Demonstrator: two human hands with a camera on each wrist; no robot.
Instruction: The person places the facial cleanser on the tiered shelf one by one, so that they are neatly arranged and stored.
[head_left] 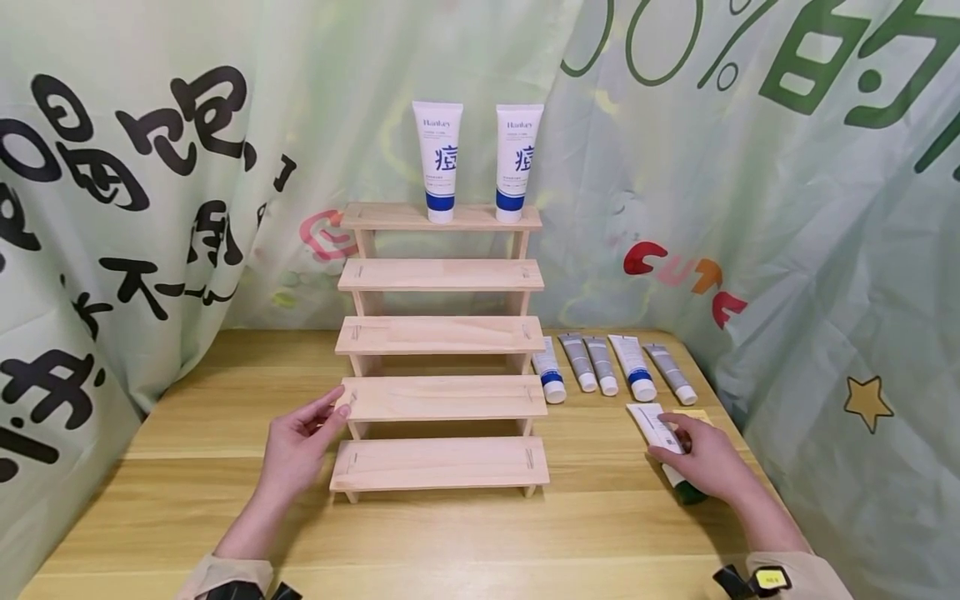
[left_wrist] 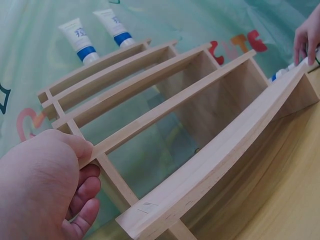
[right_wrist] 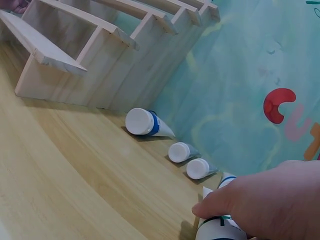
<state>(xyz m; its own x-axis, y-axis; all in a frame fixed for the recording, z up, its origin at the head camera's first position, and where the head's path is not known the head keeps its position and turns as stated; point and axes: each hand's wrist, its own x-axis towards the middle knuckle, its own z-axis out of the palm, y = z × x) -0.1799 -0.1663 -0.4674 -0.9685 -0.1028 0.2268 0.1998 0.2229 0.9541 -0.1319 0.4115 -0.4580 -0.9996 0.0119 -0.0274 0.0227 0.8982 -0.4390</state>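
Note:
A stepped wooden display rack stands in the middle of the table. My left hand pinches the left end of its second step from the bottom, thumb on top, as the left wrist view shows closely. To the right of the rack, my right hand grips a white squeeze tube with a dark green cap across its middle, thumb on the near side. Two white tubes with blue bands, one left and one right, stand cap-down on the top step.
Behind my right hand several tubes lie in a row, among them a blue-banded white tube and a grey tube. A yellow item peeks out beside that hand. Printed curtains hang around the wooden table.

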